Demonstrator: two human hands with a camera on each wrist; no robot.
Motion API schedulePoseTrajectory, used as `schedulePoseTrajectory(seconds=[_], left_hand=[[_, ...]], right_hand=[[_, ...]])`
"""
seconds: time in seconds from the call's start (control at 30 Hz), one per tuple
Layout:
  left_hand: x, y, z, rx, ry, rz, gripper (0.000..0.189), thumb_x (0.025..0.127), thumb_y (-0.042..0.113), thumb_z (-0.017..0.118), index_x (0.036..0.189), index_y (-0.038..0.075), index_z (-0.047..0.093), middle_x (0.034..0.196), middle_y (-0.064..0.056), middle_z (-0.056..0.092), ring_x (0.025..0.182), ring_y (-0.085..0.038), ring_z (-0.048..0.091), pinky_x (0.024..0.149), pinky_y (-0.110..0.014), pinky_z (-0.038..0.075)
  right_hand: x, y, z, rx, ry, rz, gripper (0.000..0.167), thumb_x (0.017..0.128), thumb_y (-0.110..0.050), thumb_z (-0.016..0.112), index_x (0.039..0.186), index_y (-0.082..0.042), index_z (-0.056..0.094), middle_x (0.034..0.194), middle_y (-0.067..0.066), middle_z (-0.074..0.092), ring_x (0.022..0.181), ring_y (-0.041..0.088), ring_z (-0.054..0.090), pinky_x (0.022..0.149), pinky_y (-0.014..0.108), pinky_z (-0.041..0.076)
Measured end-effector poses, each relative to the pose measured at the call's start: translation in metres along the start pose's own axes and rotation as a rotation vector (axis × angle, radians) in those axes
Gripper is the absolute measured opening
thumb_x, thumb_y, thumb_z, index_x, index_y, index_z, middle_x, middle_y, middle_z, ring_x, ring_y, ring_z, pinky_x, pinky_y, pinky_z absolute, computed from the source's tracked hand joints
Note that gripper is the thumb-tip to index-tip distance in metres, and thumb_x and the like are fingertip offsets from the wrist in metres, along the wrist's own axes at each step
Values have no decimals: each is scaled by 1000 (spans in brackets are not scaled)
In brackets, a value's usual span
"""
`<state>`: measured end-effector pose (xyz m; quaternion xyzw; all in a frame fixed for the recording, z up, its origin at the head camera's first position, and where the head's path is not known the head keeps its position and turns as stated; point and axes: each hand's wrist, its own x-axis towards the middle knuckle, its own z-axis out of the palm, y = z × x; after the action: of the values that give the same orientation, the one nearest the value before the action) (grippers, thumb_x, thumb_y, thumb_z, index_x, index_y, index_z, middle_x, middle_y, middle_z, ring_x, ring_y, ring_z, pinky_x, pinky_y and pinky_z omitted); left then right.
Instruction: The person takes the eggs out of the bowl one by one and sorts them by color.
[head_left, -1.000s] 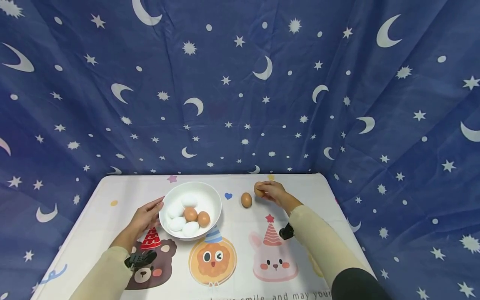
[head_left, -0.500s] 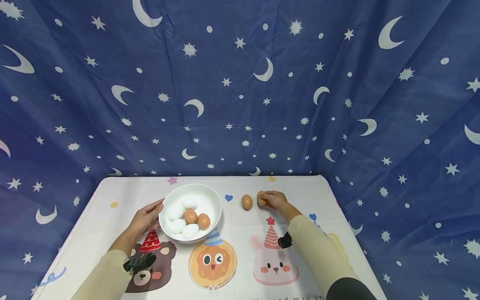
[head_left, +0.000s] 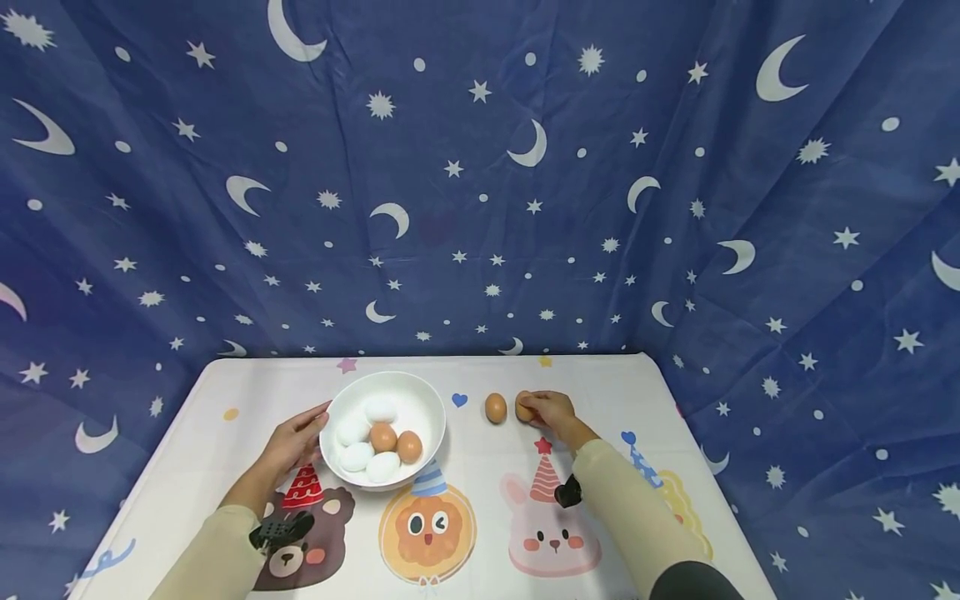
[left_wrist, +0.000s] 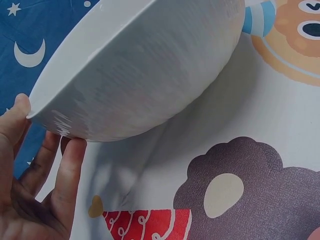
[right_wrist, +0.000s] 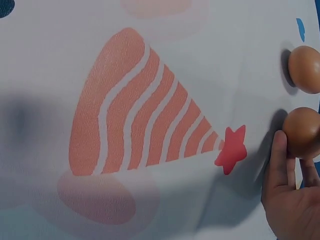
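A white bowl (head_left: 426, 410) stands left of the table's middle, holding several white eggs (head_left: 356, 456) and two brown eggs (head_left: 383, 437). At its left side my left hand (head_left: 294, 440) grips the bowl, thumb at the rim and fingertips against the outer wall in the left wrist view. My right hand (head_left: 553, 410) holds a brown egg (right_wrist: 303, 132) between thumb and fingers, low at the tabletop; whether it touches the cloth I cannot tell. Another brown egg (head_left: 496, 408) lies just left of it, with a small gap between.
A white tablecloth (head_left: 255, 392) with printed cartoon figures covers the table. Behind it and along the sides hangs a dark blue curtain (head_left: 480, 225) with moons and stars. The table's back edge runs a little beyond the bowl and eggs.
My right hand has brought its brown egg nearer to me and lower, beside the loose brown egg. The left hand stays at the bowl. The head view has tilted slightly.
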<state>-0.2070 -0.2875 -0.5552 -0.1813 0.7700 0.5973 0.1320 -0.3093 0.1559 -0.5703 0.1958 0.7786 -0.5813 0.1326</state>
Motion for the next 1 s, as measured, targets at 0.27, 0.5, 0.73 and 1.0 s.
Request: schedulePoseTrajectory(seconds=[0.27,0.5,0.73,1.0], left_hand=[[-2,-1,0,4,-2,16,65,99,51,51,154,19,35,154,-23,35,90,-5,64,74,-22,61],[-3,0,0,10,-1,12,65,99,52,51,153,20,35,155,-22,35,92,-5,65,76,-24,61],[-2,0,-1,2,-3,10,63,100,49,51,153,19,36,154,-23,35,89,-4,65,75,-24,61],[-2,0,0,-2,2,5,66,98,51,52,153,19,35,154,-24,36,88,-4,65,75,-25,61]], right_hand=[[5,3,1,-53,16,-12,43,86,-23,76,122,0,65,118,19,64,72,11,59,66,20,59],[5,5,2,-86,33,-30,45,86,-24,76,122,1,65,116,20,64,71,11,59,66,21,60],[2,3,3,-81,38,-18,46,87,-23,75,125,1,63,118,20,64,74,12,59,69,22,60],[0,0,4,-57,34,10,48,86,-23,77,124,2,63,114,17,65,72,11,60,76,27,61]])
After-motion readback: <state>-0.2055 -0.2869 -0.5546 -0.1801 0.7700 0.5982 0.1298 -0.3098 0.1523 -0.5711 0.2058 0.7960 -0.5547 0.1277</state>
